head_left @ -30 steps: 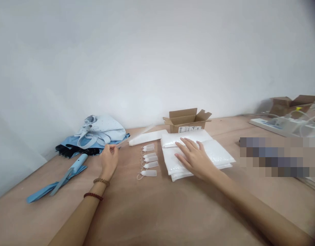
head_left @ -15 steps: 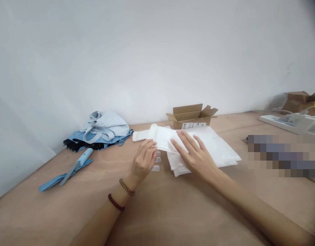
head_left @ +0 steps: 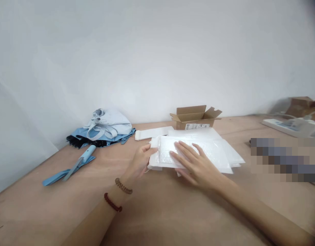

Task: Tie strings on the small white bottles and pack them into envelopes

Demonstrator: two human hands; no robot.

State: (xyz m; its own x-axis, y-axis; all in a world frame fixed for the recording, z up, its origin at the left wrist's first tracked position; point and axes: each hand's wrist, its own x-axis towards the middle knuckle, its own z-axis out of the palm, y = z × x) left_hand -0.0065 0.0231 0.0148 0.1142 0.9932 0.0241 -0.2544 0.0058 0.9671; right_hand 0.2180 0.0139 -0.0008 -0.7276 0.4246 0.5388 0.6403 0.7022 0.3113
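A white bubble mailer (head_left: 166,152) with a clear bubbled surface lies across the middle, over other white bags. My left hand (head_left: 141,160) is closed on its left end, thumb on top and the other fingers mostly hidden beneath. My right hand (head_left: 191,162) rests on top of the mailer with its fingers spread; its thumb is near the front edge. Behind and to the right, a stack of flat white bags (head_left: 232,153) shows partly. Just beyond my left hand lies a flat white box (head_left: 149,133).
An open cardboard box (head_left: 194,118) stands by the wall. To the left are a pale cloth bag (head_left: 112,123) and a folded blue umbrella (head_left: 84,155). A white power strip (head_left: 282,126) and another cardboard box (head_left: 298,106) sit at the right. A blurred-out patch covers something there.
The mailer now lies flatter and extends farther right over the stack, with its bubbled face showing. My left hand has shifted its grip on the end. The small translucent pieces are now hidden.
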